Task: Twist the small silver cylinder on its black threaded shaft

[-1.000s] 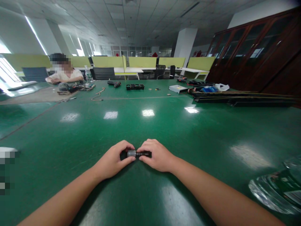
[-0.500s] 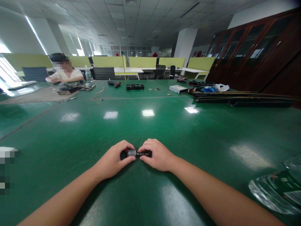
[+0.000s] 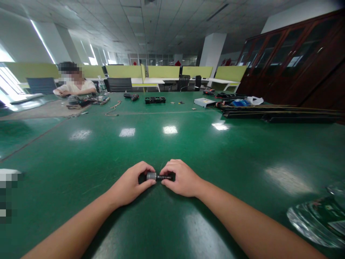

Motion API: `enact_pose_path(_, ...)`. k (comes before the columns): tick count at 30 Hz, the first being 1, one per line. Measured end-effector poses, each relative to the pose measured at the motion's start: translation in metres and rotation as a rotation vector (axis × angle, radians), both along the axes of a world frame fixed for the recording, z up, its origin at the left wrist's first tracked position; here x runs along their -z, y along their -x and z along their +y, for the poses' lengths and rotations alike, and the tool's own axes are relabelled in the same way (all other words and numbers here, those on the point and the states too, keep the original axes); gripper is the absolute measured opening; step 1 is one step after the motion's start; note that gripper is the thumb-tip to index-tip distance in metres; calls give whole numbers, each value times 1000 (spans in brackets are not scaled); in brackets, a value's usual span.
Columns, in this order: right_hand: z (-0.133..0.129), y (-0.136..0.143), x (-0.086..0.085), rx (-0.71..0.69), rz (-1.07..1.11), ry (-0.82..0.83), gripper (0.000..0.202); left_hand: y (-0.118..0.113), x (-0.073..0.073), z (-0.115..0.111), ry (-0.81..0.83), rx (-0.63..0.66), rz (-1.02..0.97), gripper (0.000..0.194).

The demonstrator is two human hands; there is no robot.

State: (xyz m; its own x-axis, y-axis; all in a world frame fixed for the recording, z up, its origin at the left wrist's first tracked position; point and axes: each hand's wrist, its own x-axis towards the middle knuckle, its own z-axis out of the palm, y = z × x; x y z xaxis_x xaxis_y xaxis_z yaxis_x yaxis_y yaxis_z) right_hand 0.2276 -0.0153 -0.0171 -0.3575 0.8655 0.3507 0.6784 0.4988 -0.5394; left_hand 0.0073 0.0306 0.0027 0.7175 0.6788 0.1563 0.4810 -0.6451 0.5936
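Observation:
On the green table (image 3: 172, 147) in front of me lies a small part made of a grey metal cylinder (image 3: 151, 176) and a thin, dark, ridged shaft (image 3: 165, 177) pointing right. My left hand (image 3: 134, 182) curls around the cylinder, with thumb below and fingers above. Around the shaft, my right hand (image 3: 181, 178) is closed in the same way, its fingertips close to the cylinder's right end. The far end of the shaft is shaded inside my right palm, and the cylinder's left end is partly hidden.
A clear plastic bottle (image 3: 318, 219) lies or stands at the lower right. Dark long bars (image 3: 280, 111), a silver box (image 3: 204, 102), a black component (image 3: 155, 100) and a power drill (image 3: 131, 96) lie farther back. Another person (image 3: 75, 82) sits at the far left.
Both hands keep nearly the same hold and place on the part. The whole view has shifted very slightly.

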Motion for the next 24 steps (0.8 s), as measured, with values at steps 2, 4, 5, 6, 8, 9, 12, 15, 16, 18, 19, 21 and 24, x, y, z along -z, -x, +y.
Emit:
enact_pose_path(2,0,0,0,6,-2,4,13,0,0,0,-3,2,-2,17)
enact_pose_path(4,0,0,0,10,-4,6,13,0,0,0,-5,2,-4,17)
enact_pose_path(5,0,0,0,12,-4,7,12,0,0,0,-5,1,-4,17)
enact_pose_path(6,0,1,0,14,-5,8,12,1,0,0,-5,0,-5,17)
enact_pose_path(8,0,1,-1,17,-5,11,11,1,0,-1,-3,-1,-4,17)
enact_pose_path(9,0,1,-1,19,-2,12,10,1,0,-1,-2,-1,-4,17)
enact_pose_path(12,0,0,-2,28,7,9,10,1,-1,-1,7,-4,-1,17)
enact_pose_path(15,1,0,-2,48,11,8,10,0,-2,-1,17,-9,4,17)
enact_pose_path(16,1,0,-2,54,10,8,11,0,-2,-2,20,-10,5,17)
enact_pose_path(18,0,0,-2,62,7,10,11,0,-3,-2,21,-10,4,17)
enact_pose_path(19,0,0,-2,64,4,11,11,0,-3,-2,21,-10,4,18)
enact_pose_path(21,0,0,-1,68,-1,15,11,0,-4,-2,19,-12,3,18)
enact_pose_path(24,0,0,-2,71,-5,17,10,0,-3,-2,18,-13,2,18)
